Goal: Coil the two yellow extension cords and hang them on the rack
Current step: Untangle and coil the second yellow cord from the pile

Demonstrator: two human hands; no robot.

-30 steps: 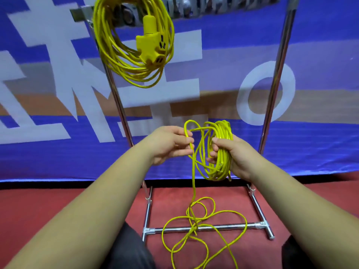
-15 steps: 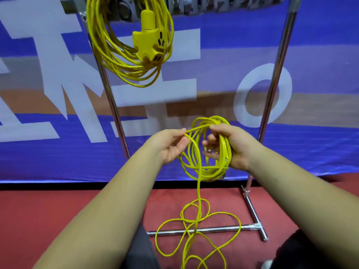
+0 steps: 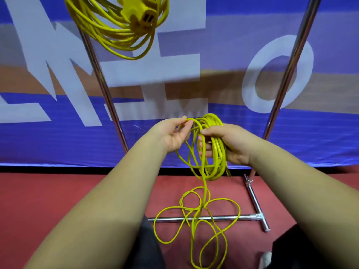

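We grip a thin yellow extension cord (image 3: 215, 152) in our right hand (image 3: 233, 144), upright oval coil, long axis vertical, our left hand (image 3: 172, 134) pinching its top strand, tail hanging to red floor (image 3: 58, 200)

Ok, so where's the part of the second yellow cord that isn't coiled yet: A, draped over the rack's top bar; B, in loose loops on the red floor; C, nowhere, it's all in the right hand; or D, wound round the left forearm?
B: below the coil gripped by the right hand, the cord's loose loops lie on the red floor, across the rack's bottom bar.
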